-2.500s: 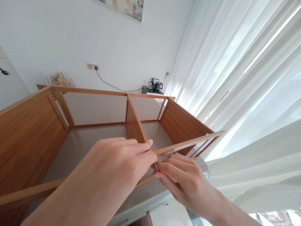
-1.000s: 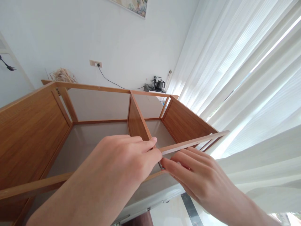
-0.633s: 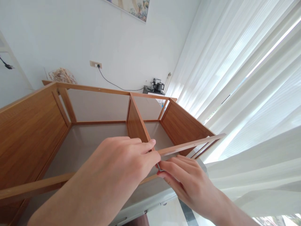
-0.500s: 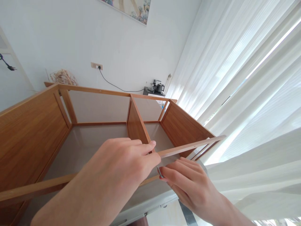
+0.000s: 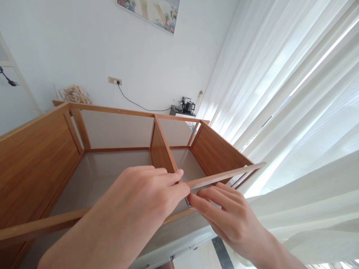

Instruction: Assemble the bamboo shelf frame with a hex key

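Observation:
A wooden furniture frame [image 5: 120, 109] with a middle divider panel [image 5: 160, 151] stands in front of me. My left hand [image 5: 146, 198] is closed around the joint where that divider meets the front rail [image 5: 224, 177], its thumb and index finger pinching the wood. Just below the joint, my right hand [image 5: 230, 213] pinches a small grey metal hex key [image 5: 188, 203]. Only a short bent piece of the key shows; the fingers cover the rest. Both hands nearly touch, and my left hand hides the joint itself.
A brown side panel [image 5: 39, 160] rises at the left, another [image 5: 218, 145] at the right. White curtains [image 5: 280, 112] hang close on the right. Against the back wall, a kettle [image 5: 190, 107] stands on a small cabinet, and a black cord [image 5: 134, 102] runs from the wall socket [image 5: 114, 80].
My right hand has moved slightly up and left, bringing the hex key against the underside of the joint; its fingers have turned. My left hand keeps its hold on the frame.

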Demonstrator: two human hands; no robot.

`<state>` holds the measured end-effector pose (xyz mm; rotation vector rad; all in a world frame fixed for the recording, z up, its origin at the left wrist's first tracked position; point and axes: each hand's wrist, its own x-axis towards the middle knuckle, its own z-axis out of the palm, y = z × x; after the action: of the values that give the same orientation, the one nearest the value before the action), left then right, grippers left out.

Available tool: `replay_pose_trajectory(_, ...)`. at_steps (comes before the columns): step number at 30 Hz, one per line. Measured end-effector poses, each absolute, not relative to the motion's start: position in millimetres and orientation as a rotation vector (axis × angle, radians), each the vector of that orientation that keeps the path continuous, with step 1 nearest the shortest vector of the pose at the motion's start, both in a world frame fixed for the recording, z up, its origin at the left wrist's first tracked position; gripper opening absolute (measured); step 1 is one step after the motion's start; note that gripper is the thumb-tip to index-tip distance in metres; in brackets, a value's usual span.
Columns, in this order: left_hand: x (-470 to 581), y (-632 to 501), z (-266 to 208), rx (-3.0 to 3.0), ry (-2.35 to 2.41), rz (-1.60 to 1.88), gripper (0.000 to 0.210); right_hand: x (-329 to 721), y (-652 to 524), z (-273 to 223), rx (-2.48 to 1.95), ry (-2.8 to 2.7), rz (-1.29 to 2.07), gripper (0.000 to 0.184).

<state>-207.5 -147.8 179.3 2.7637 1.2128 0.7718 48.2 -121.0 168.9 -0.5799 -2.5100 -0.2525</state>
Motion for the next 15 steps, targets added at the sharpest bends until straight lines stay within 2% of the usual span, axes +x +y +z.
replay_pose_trajectory(7,-206.6,-147.4,179.1,2.766,1.211,0.786,0.05,47.7,-122.7,169.4,-0.586,-2.532,-0.249,0.021)
replay_pose_trajectory(15,-205.9,-146.6,182.0,2.769,1.199,0.807,0.044,48.3,-123.0,177.1,-0.596,-2.535,-0.243,0.023)
